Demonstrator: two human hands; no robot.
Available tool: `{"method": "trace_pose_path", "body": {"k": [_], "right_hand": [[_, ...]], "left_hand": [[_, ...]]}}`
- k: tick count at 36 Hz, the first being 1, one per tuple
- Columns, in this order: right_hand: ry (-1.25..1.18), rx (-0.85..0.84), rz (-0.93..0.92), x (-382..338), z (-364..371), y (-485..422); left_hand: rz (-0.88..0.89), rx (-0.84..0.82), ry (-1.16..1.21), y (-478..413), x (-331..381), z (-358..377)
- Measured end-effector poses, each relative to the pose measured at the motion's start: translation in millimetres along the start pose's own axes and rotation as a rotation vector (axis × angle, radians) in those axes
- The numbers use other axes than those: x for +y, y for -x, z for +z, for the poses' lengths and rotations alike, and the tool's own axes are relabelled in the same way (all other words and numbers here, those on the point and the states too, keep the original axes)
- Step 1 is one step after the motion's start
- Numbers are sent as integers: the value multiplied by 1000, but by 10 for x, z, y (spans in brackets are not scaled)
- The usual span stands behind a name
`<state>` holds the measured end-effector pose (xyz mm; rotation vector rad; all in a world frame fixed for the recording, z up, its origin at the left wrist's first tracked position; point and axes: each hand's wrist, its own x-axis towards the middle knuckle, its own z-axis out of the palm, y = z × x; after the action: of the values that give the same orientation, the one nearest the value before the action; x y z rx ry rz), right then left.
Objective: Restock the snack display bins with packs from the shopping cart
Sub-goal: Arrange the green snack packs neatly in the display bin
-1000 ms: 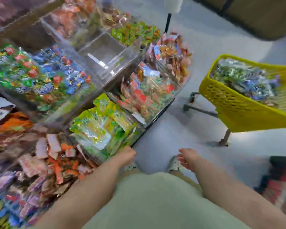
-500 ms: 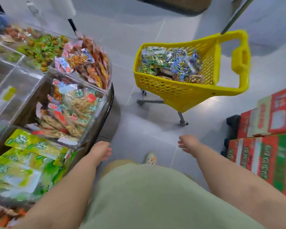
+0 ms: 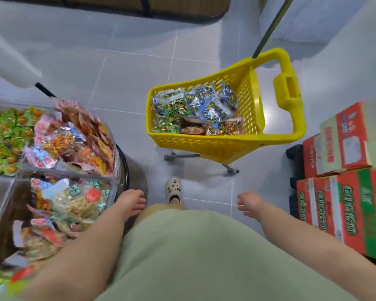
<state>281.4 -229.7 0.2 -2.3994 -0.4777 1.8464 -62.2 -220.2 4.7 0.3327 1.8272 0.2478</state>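
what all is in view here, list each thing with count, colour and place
shopping cart: one, yellow, on the floor ahead
cart packs: many, shiny green, blue, orange, inside the shopping cart
display bins: several, clear, at left
bin packs: many, red, orange, green, in the display bins
boxes: several, red and green, stacked at right
pole: one, grey, slanting behind the cart
shoe: one, cream, on the floor
left hand: bare, empty, beside the near bin
right hand: bare, empty, over the floor
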Motion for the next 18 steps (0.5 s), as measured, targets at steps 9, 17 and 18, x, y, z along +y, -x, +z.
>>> {"method": "trace_pose_path", "body": {"k": [9,17,18], "right_hand": [[-17,64,-126,-1235,110,-251],[-21,37,-93,-1905,299,-326],[-2,28,-97,-1970,320,-361]], "left_hand": [[85,-13,-120,-499,1346,-257],[100,-22,-302,-838,1933,-277],[94,-44,-297,-875,1955,-248]]}}
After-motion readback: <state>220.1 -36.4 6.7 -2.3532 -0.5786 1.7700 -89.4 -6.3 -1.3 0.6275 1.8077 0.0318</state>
